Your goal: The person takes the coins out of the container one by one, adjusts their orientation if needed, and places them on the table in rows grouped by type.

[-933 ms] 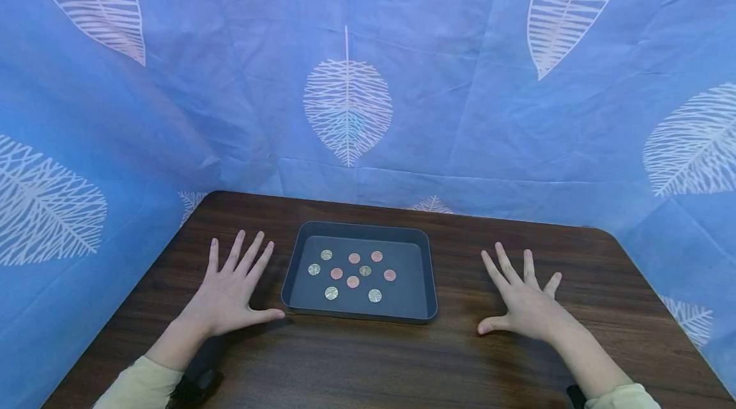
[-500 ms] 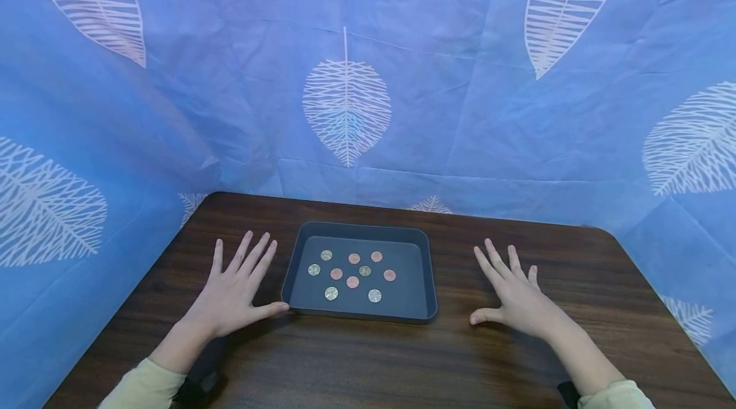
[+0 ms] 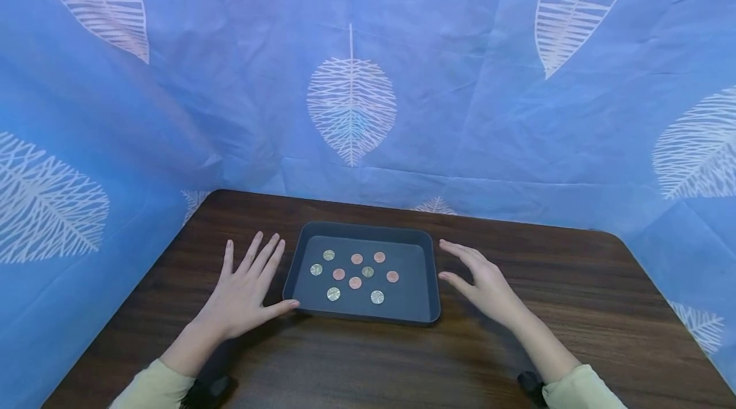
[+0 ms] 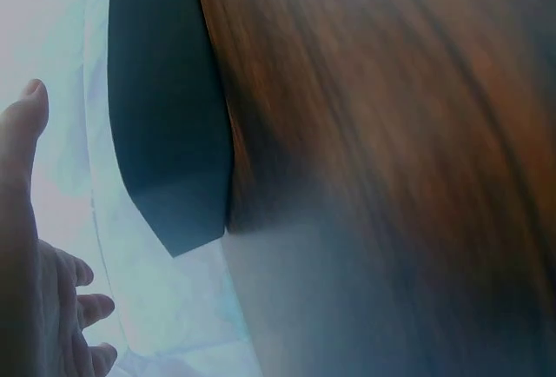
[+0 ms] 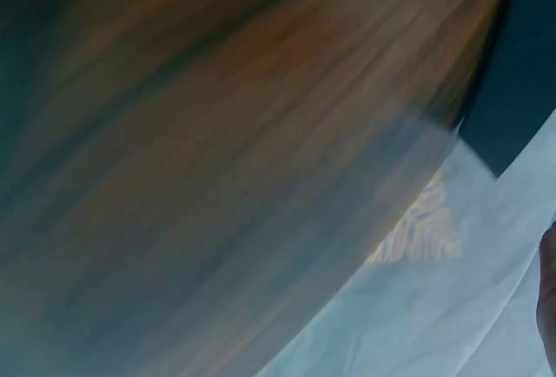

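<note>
A shallow dark grey tray point(image 3: 414, 303) lies on the table with several coins spread over its floor. Some are copper-coloured, like the coin point(image 3: 355, 282) near the middle, others silvery, like the coin point(image 3: 333, 294) closer to the front. My left hand point(image 3: 238, 300) is spread beside the tray's left side, its thumb tip at the front left corner; contact cannot be told. My right hand point(image 3: 485, 284) is at the right rim, fingers extended and thumb apart, holding nothing. The left wrist view shows the tray's side wall point(image 4: 169, 116); only a sliver of right hand point(image 5: 547, 294) shows in the right wrist view.
The dark wood table point(image 3: 368, 358) has rounded far corners. Behind it and along both sides hangs a blue cloth point(image 3: 448, 108) with white leaf prints. A dark band point(image 3: 531, 386) is on the right wrist by the sleeve.
My right hand has moved left, from well out on the table to the tray's right rim, its fingers drawing closer together. My left hand has shifted slightly right. Tray and coins stay put.
</note>
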Demonstrator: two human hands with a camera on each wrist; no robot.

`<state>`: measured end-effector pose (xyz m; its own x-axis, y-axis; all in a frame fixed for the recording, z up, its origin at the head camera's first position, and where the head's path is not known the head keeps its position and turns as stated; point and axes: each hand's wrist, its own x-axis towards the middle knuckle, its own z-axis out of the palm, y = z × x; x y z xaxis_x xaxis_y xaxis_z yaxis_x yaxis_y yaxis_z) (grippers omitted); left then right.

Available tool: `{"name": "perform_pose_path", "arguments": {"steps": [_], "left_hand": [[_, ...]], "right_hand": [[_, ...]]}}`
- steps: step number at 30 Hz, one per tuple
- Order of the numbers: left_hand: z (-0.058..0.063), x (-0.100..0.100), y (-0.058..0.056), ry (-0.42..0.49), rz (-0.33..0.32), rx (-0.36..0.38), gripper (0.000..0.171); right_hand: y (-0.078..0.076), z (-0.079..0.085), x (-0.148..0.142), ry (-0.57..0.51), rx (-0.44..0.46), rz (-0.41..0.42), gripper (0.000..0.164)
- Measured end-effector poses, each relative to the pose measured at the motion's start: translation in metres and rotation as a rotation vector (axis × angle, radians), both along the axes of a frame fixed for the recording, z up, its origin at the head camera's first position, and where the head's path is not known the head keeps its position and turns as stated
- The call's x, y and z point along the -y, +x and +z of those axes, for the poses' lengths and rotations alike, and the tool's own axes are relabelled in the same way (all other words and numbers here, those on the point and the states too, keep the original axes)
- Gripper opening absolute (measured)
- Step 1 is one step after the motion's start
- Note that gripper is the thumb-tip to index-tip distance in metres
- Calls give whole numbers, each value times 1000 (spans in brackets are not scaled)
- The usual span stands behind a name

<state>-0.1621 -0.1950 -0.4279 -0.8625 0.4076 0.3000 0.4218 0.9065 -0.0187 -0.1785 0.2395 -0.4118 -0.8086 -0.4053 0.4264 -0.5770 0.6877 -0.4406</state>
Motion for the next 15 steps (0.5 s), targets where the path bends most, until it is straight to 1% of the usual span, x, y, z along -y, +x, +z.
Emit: {"name": "perform_pose_path", "arguments": {"steps": [6,10,15], "left_hand": [[0,-9,-1,13,1,20,110],[-1,-12,0,23,4,28,112],[-3,-15,1,24,19,42,113]], "right_hand": [[-3,3,26,-94,100,56,51],[-6,3,42,-127,162,103,49],[-10,-1,58,-159,227,168,48]]}}
